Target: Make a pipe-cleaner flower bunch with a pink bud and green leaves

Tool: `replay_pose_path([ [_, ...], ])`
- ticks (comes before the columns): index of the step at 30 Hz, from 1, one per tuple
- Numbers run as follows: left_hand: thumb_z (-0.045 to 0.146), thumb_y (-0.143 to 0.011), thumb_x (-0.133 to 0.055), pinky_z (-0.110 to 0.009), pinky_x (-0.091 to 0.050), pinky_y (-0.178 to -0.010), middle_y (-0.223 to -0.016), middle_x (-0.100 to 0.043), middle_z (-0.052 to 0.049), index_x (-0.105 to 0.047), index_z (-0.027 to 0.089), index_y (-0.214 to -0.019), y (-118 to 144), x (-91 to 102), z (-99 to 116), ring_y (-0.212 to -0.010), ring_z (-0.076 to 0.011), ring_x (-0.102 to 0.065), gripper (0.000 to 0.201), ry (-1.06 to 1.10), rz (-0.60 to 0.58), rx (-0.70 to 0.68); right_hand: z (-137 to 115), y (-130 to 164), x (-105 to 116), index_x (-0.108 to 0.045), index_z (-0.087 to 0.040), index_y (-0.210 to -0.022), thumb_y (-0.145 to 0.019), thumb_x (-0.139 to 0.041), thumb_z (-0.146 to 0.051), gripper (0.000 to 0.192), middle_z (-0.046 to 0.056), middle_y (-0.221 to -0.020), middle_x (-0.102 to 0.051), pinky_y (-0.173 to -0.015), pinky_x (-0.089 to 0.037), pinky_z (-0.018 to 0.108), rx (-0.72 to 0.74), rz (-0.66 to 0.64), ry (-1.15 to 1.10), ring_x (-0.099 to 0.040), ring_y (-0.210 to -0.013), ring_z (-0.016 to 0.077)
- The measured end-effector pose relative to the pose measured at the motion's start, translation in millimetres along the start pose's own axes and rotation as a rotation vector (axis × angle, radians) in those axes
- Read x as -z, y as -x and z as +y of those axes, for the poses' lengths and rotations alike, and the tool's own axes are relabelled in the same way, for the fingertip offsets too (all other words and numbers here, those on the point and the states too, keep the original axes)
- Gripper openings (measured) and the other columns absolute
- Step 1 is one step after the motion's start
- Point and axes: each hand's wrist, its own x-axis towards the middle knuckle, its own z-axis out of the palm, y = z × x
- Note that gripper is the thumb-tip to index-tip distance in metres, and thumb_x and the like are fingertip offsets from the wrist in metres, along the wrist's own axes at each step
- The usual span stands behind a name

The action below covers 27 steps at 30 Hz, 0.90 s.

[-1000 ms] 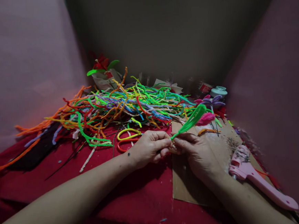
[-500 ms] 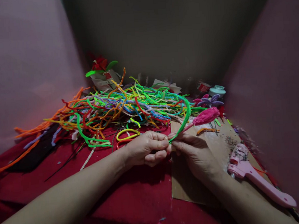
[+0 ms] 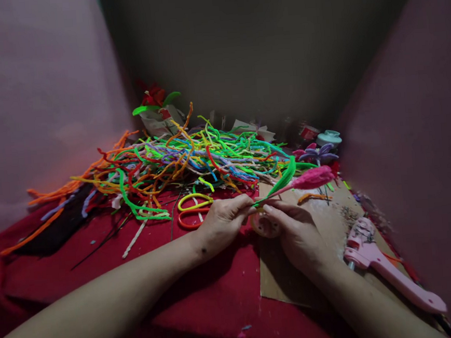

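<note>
My left hand (image 3: 227,215) is closed in a pinch on the lower stem of a pipe-cleaner flower with a fuzzy pink head (image 3: 314,177). A looped green pipe-cleaner leaf (image 3: 285,178) lies along that stem, its lower end also at my left fingertips. Close beside it, my right hand (image 3: 298,231) has its fingers curled round a small, pale, round spool-like thing (image 3: 266,225) with dark spots on its face. The thumb rests over its top edge, just under the stem. The exact kind of this round thing is hard to make out.
A big heap of coloured pipe cleaners (image 3: 204,155) covers the back of the red cloth (image 3: 204,301). Scissors with yellow and red handles (image 3: 191,225) lie left of my hands. At right, a pink glue gun (image 3: 393,275) rests on cardboard (image 3: 281,284), near a purple flower (image 3: 318,153).
The green leaf has swung down from a tall arc to lie along the pink flower's stem. The pale round thing now shows in my right hand. My left hand has turned knuckles-up.
</note>
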Motion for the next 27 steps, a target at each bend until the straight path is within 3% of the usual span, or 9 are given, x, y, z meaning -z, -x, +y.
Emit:
replay_pose_path([
  [7,0.024,-0.085,-0.048,-0.017,-0.033,-0.055,-0.06,-0.043,0.005,-0.057,0.014,-0.072,-3,-1.0,2,-0.057,-0.006,-0.038,0.019,0.106,-0.051,0.133,9,-5,6,-0.065,-0.018,-0.078,-0.066,-0.064,-0.017,0.012,-0.003,-0.062,-0.059,-0.053,-0.038,0.023,-0.068,-0.01,-0.087,-0.049,-0.052,0.0095],
  [11,0.024,-0.083,-0.049,-0.016,-0.027,-0.045,-0.051,-0.04,0.007,-0.051,0.014,-0.065,-5,1.7,13,-0.045,-0.004,-0.034,0.02,0.28,-0.091,0.305,7,-5,7,-0.064,-0.016,-0.07,-0.068,-0.062,-0.019,0.004,-0.002,-0.057,-0.054,-0.051,-0.034,0.023,-0.034,0.018,0.045,-0.045,-0.052,0.0097],
  [18,0.029,-0.08,-0.054,-0.014,-0.023,-0.034,-0.047,-0.047,0.007,-0.052,0.014,-0.067,-7,4.8,21,-0.033,-0.0017,-0.033,0.019,0.657,-0.151,0.518,-9,1,3,-0.063,-0.015,-0.066,-0.073,-0.063,-0.029,0.015,-0.004,-0.056,-0.051,-0.049,-0.029,0.023,0.07,0.034,0.293,-0.038,-0.052,0.0086],
  [22,0.029,-0.079,-0.057,-0.013,-0.019,-0.031,-0.048,-0.05,0.005,-0.052,0.014,-0.072,-8,6.0,14,-0.029,-0.001,-0.03,0.018,0.906,-0.269,0.592,-6,-1,6,-0.065,-0.015,-0.065,-0.071,-0.066,-0.03,0.016,-0.003,-0.055,-0.051,-0.048,-0.028,0.022,0.079,0.059,0.294,-0.038,-0.052,0.0081],
  [27,0.029,-0.083,-0.054,-0.013,-0.023,-0.029,-0.046,-0.047,0.007,-0.052,0.014,-0.077,-8,10.6,7,-0.027,-0.0004,-0.023,0.016,1.191,-0.467,0.603,3,-5,10,-0.068,-0.016,-0.067,-0.069,-0.068,-0.026,0.009,-0.002,-0.059,-0.055,-0.053,-0.036,0.022,-0.002,-0.054,0.037,-0.045,-0.056,0.0092],
])
